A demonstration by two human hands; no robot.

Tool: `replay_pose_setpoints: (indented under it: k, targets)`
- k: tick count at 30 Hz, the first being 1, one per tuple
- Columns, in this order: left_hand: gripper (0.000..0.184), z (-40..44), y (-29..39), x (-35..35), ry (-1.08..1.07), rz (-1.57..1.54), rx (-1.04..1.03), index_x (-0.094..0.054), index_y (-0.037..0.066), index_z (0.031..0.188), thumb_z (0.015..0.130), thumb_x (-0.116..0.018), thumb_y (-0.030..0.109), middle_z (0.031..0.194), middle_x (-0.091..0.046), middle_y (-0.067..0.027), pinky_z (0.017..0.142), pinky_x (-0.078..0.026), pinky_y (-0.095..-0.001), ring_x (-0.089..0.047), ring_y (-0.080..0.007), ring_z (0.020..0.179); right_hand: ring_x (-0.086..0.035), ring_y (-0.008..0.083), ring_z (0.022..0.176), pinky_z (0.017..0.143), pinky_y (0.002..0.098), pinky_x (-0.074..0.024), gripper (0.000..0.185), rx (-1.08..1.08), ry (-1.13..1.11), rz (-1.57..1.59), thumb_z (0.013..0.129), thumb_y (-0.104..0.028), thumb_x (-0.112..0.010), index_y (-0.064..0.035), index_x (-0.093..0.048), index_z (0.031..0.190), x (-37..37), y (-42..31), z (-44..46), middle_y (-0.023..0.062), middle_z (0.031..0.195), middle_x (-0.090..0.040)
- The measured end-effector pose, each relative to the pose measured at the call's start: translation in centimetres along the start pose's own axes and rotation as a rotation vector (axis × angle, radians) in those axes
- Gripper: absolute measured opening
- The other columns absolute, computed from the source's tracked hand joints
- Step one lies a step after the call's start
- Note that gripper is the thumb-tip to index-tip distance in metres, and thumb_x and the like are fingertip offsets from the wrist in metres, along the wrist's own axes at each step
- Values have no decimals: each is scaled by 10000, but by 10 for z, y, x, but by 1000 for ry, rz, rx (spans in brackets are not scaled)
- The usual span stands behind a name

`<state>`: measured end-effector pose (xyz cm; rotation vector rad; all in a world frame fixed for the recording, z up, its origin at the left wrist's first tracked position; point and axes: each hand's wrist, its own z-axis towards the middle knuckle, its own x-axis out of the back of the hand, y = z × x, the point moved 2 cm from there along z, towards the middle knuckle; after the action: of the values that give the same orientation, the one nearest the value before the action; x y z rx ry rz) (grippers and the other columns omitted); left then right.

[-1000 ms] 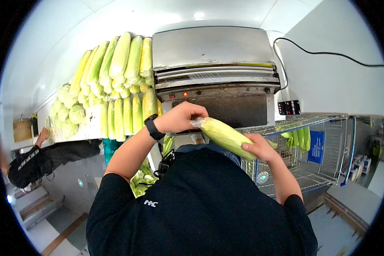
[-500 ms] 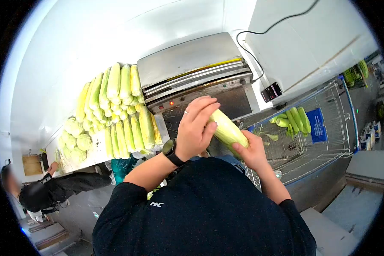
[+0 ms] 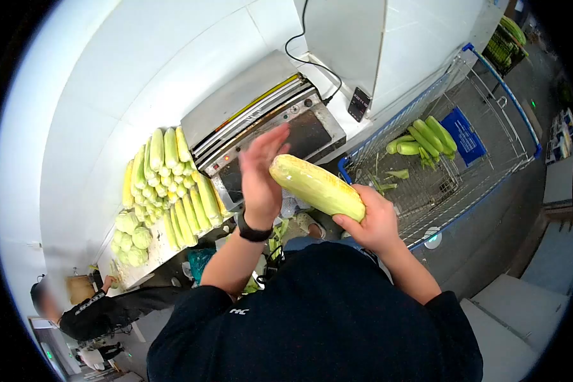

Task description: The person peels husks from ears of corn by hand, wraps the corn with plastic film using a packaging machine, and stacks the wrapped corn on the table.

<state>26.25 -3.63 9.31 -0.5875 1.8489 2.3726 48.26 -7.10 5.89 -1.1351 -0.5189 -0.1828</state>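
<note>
An ear of corn [image 3: 316, 186] in pale green husk, glossy as if under clear film, with a strip of yellow kernels showing along its upper side, lies slanted in front of me. Its lower right end is in the grip of my right hand [image 3: 374, 219]. Beside the other end is my left hand [image 3: 261, 175], open with fingers stretched out and smeared by motion; whether its palm touches the corn I cannot tell. Just beyond the hands stands a metal wrapping machine [image 3: 275, 130] with a dark plate and a lit red lamp.
Stacked ears of corn [image 3: 165, 149] and round light green vegetables [image 3: 130, 239] cover the counter at left. A wire shopping cart [image 3: 484, 191] with several green ears [image 3: 426, 137] stands at right. A phone [image 3: 359, 104] lies beside the machine. Another person [image 3: 102, 312] is at far left.
My left hand has come off the top of the corn and stretched its fingers. The corn has tilted flatter, showing its kernels. The view has turned, shifting machine and cart.
</note>
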Motion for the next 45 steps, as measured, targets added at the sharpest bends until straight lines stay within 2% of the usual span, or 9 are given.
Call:
replay_pose_setpoints:
  k: [6, 11, 19, 25, 27, 29, 32, 36, 45]
  targets:
    - [912, -34, 12, -2, -644, -287, 299, -512, -42, 1293, 970, -121, 715, 1375, -548, -201, 1107, -360, -431, -499, -307, 1300, -665, 366, 826, 723, 408, -536, 551, 61, -10, -30, 722, -353, -825, -7, -619, 1098, 18, -9, -22, 164, 926, -660]
    - [994, -78, -26, -7, -6, -122, 85, -362, -8, 1452, 910, -164, 801, 1482, -429, -185, 1136, -321, -447, -421, -312, 1371, -662, 348, 782, 674, 407, -543, 538, 173, 84, -46, 731, -368, -821, -21, -603, 1080, 17, -27, -19, 142, 889, -639]
    - [835, -105, -13, -39, -213, -123, 231, -337, 27, 1450, 869, -717, 490, 1430, -486, -165, 1124, -374, -426, -469, -272, 1337, -645, 318, 708, 610, 393, -532, 598, 209, 128, -151, 714, -381, -823, -20, -575, 1121, 2, -41, -9, 115, 865, -598]
    - [548, -82, -15, -28, -145, -427, 288, -446, 55, 1318, 888, -711, 269, 1304, -549, -131, 1087, -421, -429, -547, -253, 1197, -596, 323, 1060, 909, 420, -491, 725, 212, 13, -284, 766, -367, -780, -11, -480, 1322, 29, -46, 1, 166, 1170, -567]
    - [557, -78, -9, -25, -50, -506, 188, -448, 80, 1320, 896, -693, 345, 1274, -564, -95, 1143, -348, -489, -509, -259, 1256, -500, 286, 1219, 1030, 420, -396, 741, 27, 326, 311, 846, -354, -718, -11, -404, 1423, 41, -12, -12, 163, 1312, -510]
    - [541, -76, -2, -27, -13, -527, 174, -462, 86, 1297, 888, -701, 347, 1246, -563, -74, 1141, -339, -502, -511, -255, 1236, -483, 255, 1276, 1043, 419, -391, 657, -257, 253, 710, 1017, -493, -443, -31, -360, 1477, 23, 9, -26, 141, 1350, -510]
    - [544, -72, 3, -31, -77, -528, 129, -469, 89, 1280, 875, -714, 356, 1207, -560, -65, 1124, -356, -491, -519, -250, 1196, -586, 251, 1182, 995, 431, -476, 620, -800, -193, 1616, 1030, -485, -446, -16, -426, 1434, -7, 10, -41, 150, 1310, -586]
    - [572, -71, 5, -33, -101, -513, 89, -442, 106, 1270, 838, -759, 305, 1177, -536, -45, 1106, -381, -456, -531, -233, 1151, -690, 153, 915, 808, 295, -568, 307, -623, -48, 1389, 1041, -213, -509, 8, -629, 1217, -16, -6, -27, 94, 1072, -711]
    - [548, -70, 9, -31, -71, -476, -43, -441, 86, 1262, 834, -754, 225, 1172, -521, -74, 1088, -398, -448, -520, -242, 1155, -674, 202, 1038, 871, 304, -536, 221, -56, 224, 555, 966, -46, -586, 35, -684, 1146, -11, -27, -33, 167, 1101, -713]
